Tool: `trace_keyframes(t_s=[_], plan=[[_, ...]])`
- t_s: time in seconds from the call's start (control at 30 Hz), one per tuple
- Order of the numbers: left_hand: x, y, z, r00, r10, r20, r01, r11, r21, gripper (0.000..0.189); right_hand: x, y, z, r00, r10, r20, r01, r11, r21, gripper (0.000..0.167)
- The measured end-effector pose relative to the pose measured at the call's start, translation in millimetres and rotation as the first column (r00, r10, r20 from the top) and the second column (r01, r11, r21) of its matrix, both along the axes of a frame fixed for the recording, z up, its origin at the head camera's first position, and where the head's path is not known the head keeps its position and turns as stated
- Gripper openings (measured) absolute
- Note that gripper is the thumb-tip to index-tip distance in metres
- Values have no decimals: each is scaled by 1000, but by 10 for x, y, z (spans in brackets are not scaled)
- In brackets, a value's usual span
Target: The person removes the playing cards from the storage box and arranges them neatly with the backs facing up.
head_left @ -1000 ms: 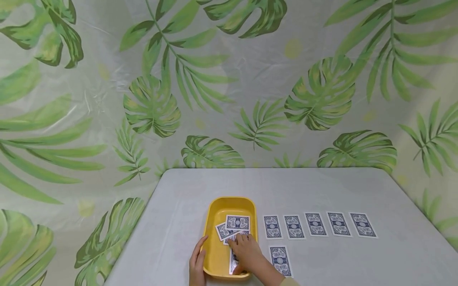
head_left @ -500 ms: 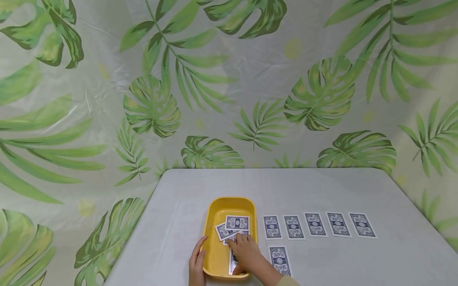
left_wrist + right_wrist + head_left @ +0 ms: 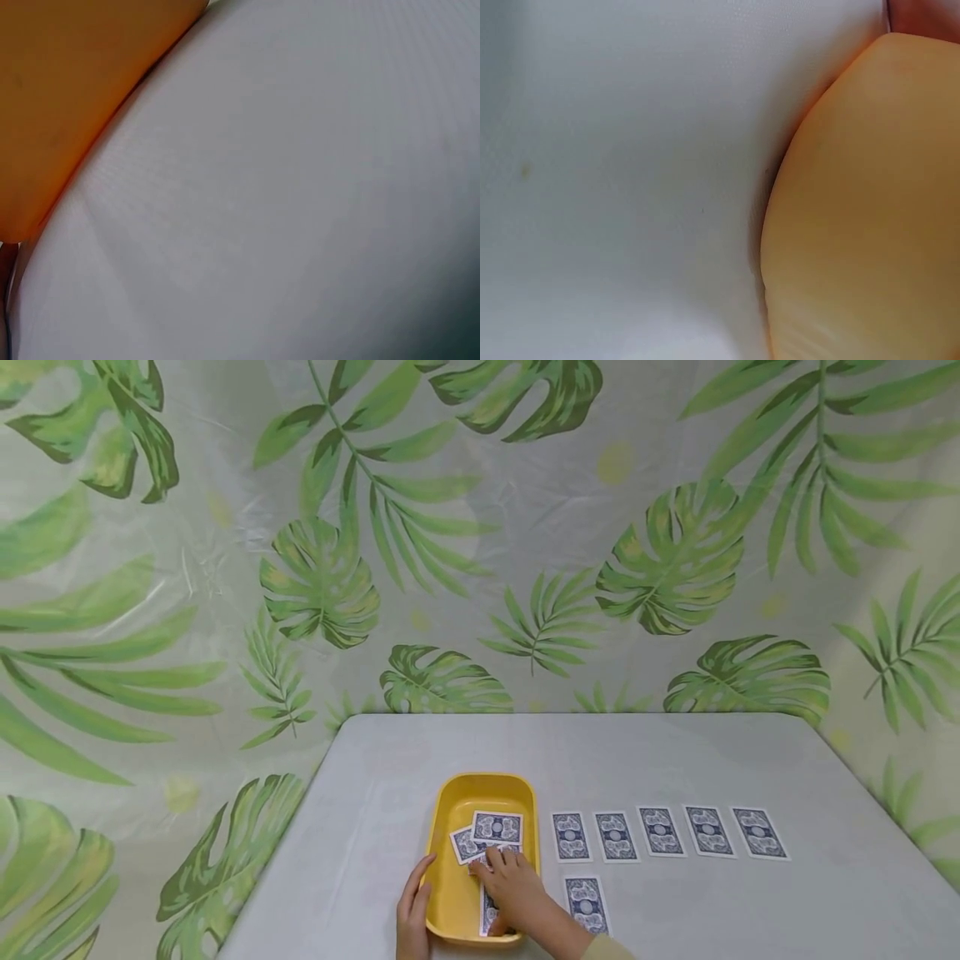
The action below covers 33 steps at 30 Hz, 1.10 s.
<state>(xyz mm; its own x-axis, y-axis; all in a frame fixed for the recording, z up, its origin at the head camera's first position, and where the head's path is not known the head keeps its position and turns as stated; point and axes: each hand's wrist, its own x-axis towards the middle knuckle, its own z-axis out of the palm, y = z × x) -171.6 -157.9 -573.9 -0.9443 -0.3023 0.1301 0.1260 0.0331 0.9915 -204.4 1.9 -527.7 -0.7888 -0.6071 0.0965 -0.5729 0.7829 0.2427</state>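
In the head view a yellow tray (image 3: 447,893) holds several face-down playing cards with blue-and-white backs. My right hand (image 3: 516,887) reaches over its near right side, fingers bent down onto the cards and thumb low by the near end of an upright-lying playing card (image 3: 487,912), which it grips and largely covers. Farther in, a crosswise card (image 3: 498,827) overlaps a tilted one (image 3: 465,846). My left hand (image 3: 412,914) rests against the tray's left wall, fingertips at the rim. The wrist views show mostly the tray's outer wall (image 3: 75,90) and tabletop; the fingers are hidden there.
Right of the tray, several face-down cards lie in a row, from the nearest card (image 3: 572,837) to the far-right card (image 3: 761,833). Another card (image 3: 587,906) lies below the row, beside my right forearm. A leaf-print curtain (image 3: 480,568) hangs behind the white table (image 3: 675,752).
My right fingertips have shifted very slightly over the cards, and the cards under them have slid a little to the left. The left hand and tray stay in place.
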Motion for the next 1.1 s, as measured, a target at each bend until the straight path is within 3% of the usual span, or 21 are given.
trace_keyframes(t_s=[0.17,0.4,0.57,1.1], plan=[[4,-11,8,1000,-18,2,18,1000,21,35,8,2,15,999,39,-10,-39,999,-12,74],[24,-19,9,999,-26,28,25,1000,12,35,8,34,36,996,92,13,-91,995,-49,76],[13,-21,6,1000,-20,-3,20,1000,1,35,-5,41,40,993,119,18,-116,987,-116,76],[1,-11,18,1000,-6,8,6,1000,-20,34,-45,60,155,976,143,162,-104,967,-232,82]])
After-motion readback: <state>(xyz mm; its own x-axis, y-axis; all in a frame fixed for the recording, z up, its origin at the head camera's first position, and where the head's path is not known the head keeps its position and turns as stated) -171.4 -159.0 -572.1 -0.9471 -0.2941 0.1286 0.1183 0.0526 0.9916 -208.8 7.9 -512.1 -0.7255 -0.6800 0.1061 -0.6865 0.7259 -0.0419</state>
